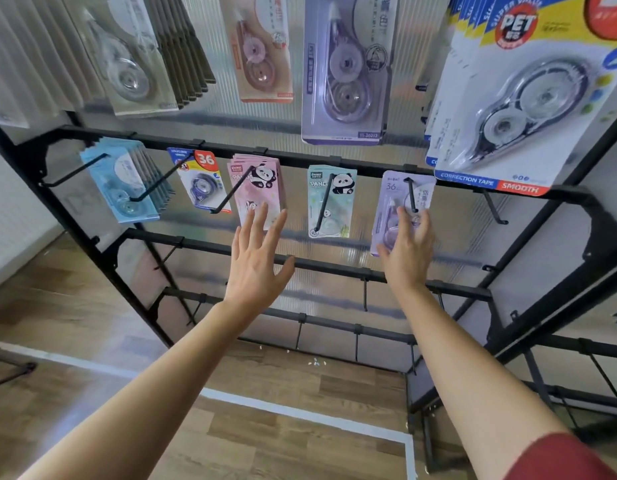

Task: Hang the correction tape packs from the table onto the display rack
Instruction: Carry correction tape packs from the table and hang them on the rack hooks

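A black hook rail [296, 160] crosses the display rack [604, 233], with a ribbed translucent panel [456, 233] behind it. Far left of the rail is a white wall [16, 220], and well below the rail lies a wooden plank floor [75, 306] marked with a white line [300, 415].

Along the rail's hooks hang a stack of blue packs [120, 181] at its left end, then a pack marked 36 [203, 181], then pink panda packs [258, 185]. Below the rail's middle the left hand [256, 268] is spread wide with straight fingers and holds nothing; its fingertips overlap the pink packs' lower edge, contact unclear. Next hangs a mint panda pack [331, 199].

Toward the rail's right end a lilac correction tape pack [393, 195] hangs on its hook. The right hand [409, 247] lays nearly straight fingers on its lower front, thumb at its bottom corner. Above the rail's right end hang large PET packs [514, 109].
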